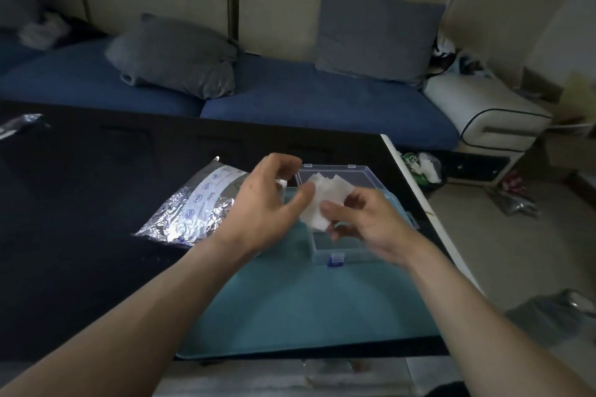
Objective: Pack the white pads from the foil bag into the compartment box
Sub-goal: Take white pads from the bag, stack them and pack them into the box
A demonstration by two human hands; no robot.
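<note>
Currently: white pads (325, 200) held as a small fanned stack above the compartment box (351, 246), between both hands. Right hand (367, 222) fingers curled, thumb and fingertips pinching the stack's lower edge. Left hand (267, 200) fingers loosely curled, thumb touching the stack's left side; full grip on the pads not certain, blurred by motion. Compartment box clear blue plastic, lid (342, 174) open and tilted up at the far side, blue latch at the near wall; contents of the compartments not discernible, mostly hidden behind hands. Box resting on the far part of a teal tray (306, 316). Foil bag (193, 206) lying flat on the dark table (80, 219), just left of the tray, crumpled, printed label facing up. Blue sofa (290, 97) with grey cushions beyond the table.
</note>
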